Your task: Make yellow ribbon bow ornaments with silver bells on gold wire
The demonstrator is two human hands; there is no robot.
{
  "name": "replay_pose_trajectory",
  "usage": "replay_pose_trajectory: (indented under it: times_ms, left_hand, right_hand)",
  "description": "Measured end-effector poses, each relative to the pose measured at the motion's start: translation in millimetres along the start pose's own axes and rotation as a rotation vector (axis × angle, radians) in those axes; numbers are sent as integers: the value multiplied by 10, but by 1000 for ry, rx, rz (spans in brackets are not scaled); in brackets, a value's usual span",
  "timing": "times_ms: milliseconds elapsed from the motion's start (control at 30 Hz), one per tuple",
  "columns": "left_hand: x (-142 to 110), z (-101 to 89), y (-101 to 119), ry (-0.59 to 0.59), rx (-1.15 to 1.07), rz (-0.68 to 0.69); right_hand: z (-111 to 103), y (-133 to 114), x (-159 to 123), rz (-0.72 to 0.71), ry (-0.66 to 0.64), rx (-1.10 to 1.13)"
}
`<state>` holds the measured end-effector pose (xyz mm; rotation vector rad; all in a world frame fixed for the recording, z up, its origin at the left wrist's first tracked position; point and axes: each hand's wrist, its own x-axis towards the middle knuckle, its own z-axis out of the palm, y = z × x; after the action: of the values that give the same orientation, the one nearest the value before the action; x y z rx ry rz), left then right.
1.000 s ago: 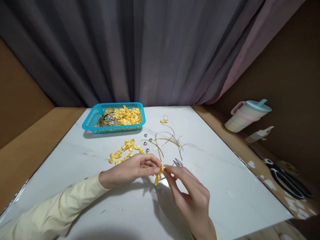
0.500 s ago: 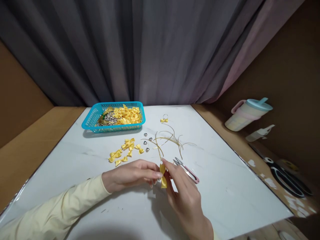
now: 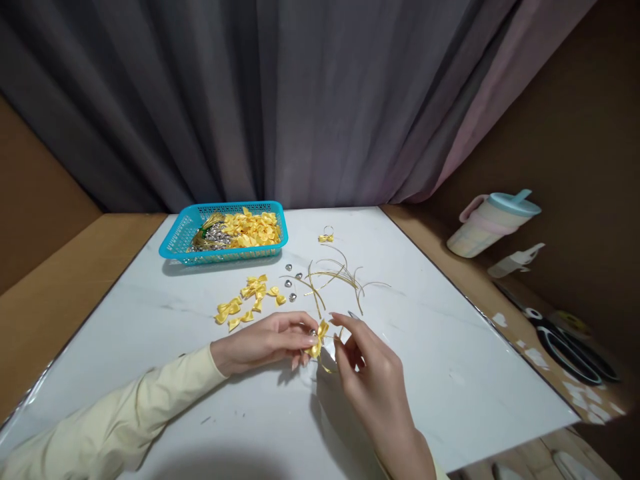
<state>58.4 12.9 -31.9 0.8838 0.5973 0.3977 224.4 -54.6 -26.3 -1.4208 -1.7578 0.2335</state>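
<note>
My left hand: thumb and fingers closed lightly on a yellow bow, bow tilted, small silver bead right against its left side, hand held just above the white surface
My right hand: thumb tip on a thin gold cord running straight from the bow, fingers nearly together on it, index raised a bit apart from the thumb; exact contact behind the thumb hidden
More gold cord hangs in a loop under the bow
Snips just behind my right hand, only the blade tips showing
Ahead of my hands: loose yellow bows to the left, four silver hearts in the middle, loose cords crossing each other to the right
Farther back, one bow with a ring; left of it, blue basket with yellow bows, silver pieces and a cord bundle
Right side, off the white surface: lidded cup, pattern too blurred to read; small white bottle; black-handled scissors; paper scraps
</note>
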Motion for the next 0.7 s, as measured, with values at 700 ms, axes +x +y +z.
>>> replay_pose_trajectory:
  times_ms: [700]
  left_hand:
    - [71,-98,-156,-59,-278,4]
  right_hand:
    - [-75,127,87,-124,-262,-121]
